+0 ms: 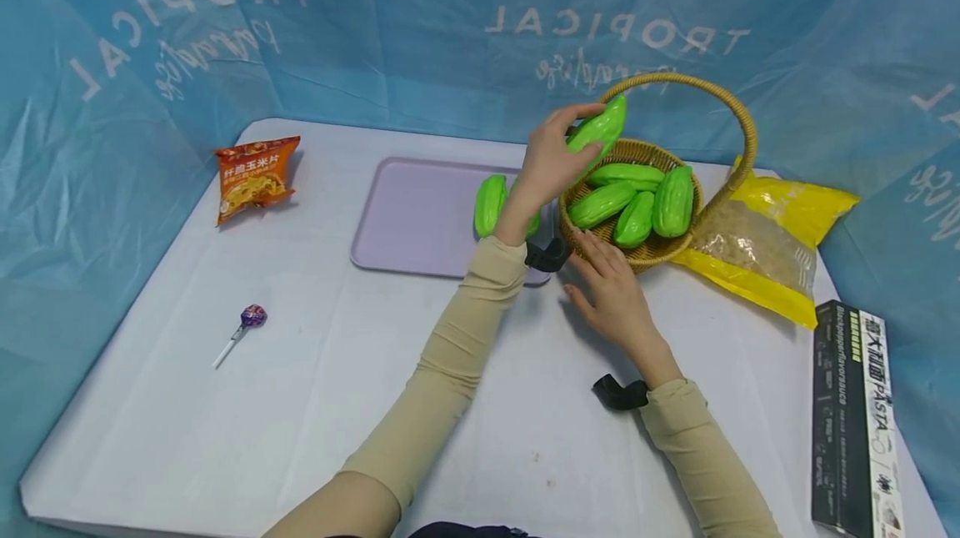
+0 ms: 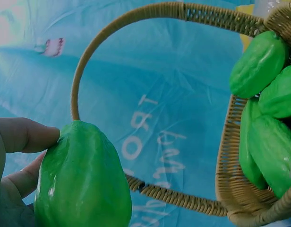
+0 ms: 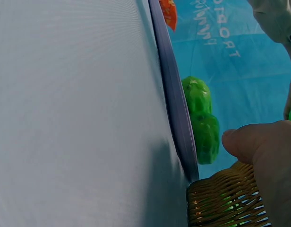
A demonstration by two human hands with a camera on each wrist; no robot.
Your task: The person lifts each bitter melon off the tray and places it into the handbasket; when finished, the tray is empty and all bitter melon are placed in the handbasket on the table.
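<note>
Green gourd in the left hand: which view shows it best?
Left wrist: the green gourd fills the foreground, held by the left hand. Head shows it small above the basket. Right wrist shows only a green sliver at the frame edge.

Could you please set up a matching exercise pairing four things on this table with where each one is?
Things:
1. lollipop
2. snack bag
3. pasta box
4. lifted green gourd

Places:
A. near right edge of the table
B. gripped by the left hand above the basket
C. far left corner, left of the tray
D. alone on the near left of the table

Pairs: 1-D, 2-C, 3-A, 4-B
</note>
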